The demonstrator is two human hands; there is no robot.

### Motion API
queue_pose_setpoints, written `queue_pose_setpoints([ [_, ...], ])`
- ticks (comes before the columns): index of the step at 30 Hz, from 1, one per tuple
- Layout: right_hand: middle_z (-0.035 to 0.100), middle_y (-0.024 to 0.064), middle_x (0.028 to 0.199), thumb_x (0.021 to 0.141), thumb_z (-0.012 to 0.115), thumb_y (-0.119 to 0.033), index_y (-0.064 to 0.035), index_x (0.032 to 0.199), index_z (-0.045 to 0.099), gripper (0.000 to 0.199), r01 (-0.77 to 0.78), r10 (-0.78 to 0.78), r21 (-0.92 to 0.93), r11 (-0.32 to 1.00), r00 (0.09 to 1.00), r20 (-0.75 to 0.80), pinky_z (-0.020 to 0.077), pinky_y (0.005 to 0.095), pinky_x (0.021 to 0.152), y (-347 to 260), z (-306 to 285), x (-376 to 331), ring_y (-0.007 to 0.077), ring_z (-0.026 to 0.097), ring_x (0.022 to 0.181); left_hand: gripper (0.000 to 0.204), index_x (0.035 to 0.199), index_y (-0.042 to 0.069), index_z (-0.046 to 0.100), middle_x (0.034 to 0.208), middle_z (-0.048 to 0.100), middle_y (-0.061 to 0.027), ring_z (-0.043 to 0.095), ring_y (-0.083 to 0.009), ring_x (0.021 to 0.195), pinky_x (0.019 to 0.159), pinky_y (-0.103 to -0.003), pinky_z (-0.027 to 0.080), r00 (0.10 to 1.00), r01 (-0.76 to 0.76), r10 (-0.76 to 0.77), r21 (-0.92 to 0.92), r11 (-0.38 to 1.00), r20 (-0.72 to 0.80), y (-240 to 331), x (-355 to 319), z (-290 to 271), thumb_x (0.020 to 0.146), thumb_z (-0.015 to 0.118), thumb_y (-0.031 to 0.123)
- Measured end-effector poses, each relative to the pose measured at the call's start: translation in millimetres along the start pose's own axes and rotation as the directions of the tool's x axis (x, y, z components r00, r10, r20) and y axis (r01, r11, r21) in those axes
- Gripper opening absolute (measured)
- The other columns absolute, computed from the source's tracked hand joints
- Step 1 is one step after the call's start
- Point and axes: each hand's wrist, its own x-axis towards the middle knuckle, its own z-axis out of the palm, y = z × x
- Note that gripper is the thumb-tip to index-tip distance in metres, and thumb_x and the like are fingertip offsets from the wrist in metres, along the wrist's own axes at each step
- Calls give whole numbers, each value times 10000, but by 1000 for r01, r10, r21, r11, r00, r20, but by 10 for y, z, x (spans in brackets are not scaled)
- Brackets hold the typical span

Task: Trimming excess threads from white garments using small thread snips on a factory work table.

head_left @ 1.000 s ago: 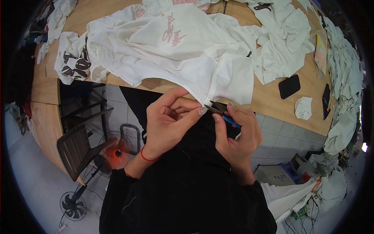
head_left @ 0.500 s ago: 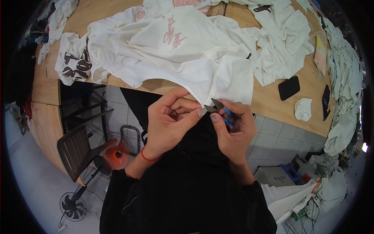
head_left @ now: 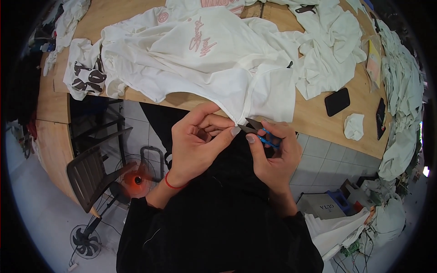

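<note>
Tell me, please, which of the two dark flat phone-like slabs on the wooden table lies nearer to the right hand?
The black slab beside the crumpled white wad is nearer the right hand. The other dark slab lies farther out, by the heaped white garments.

Black phone (head_left: 337,101) on wooden table (head_left: 318,113) — crumpled white cloth (head_left: 354,126) near; chair (head_left: 93,175), fan (head_left: 85,241) below.

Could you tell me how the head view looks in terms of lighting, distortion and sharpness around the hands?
Head view: even, soft lighting with no harsh glare; the wooden table edge bows strongly from fisheye distortion, with a dark rim at the corners; the left hand, right hand and blue-handled snips are fairly sharp; the white shirt is bright, folds still readable.
</note>
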Motion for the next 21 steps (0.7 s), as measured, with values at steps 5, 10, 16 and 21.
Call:
queue_pose_setpoints([
  [5, 707, 67, 945, 855, 868, 29, 4, 1144, 695, 337, 26, -27, -32, 999, 999, -41, 503, 220, 688, -22, 29, 11, 101, 677, 815, 484, 1373, -107, 563, 1028, 783, -138, 724, -126, 958, 872, -266, 593, 1000, -22, 22, 26, 999, -22, 7, -13, 37, 925, 745, -137],
  [10, 713, 68, 943, 853, 872, 25, 1, 1140, 702, 334, 43, -45, -49, 998, 998, -42, 500, 215, 669, -15, 40, -1, 103, 688, 807, 500, 1382, -106, 552, 1030, 786, -143, 731, -131, 966, 877, -270, 596, 999, -22, 23, 31, 999, -41, -5, -27, 27, 923, 748, -136],
  [16, 709, 55, 933, 858, 872, 20, 3, 1139, 707, 327, 19, -23, -53, 998, 997, -71, 505, 210, 681, -44, 56, -2, 92, 673, 790, 506, 1386, -107, 555, 1037, 789, -141, 735, -132, 978, 896, -272, 597, 999, -45, 47, 82, 996, -15, -25, -29, 39, 918, 745, -137],
  [21, 708, 43, 988, 894, 847, 5, 3, 1195, 681, 343, -223, 236, 390, 893, 972, 15, 509, 215, 731, -8, 56, -30, 74, 652, 869, 509, 1389, -103, 557, 1046, 789, -141, 739, -141, 991, 908, -284, 601, 999, -42, 42, 65, 997, 3, -55, -28, 1, 916, 744, -139],
])
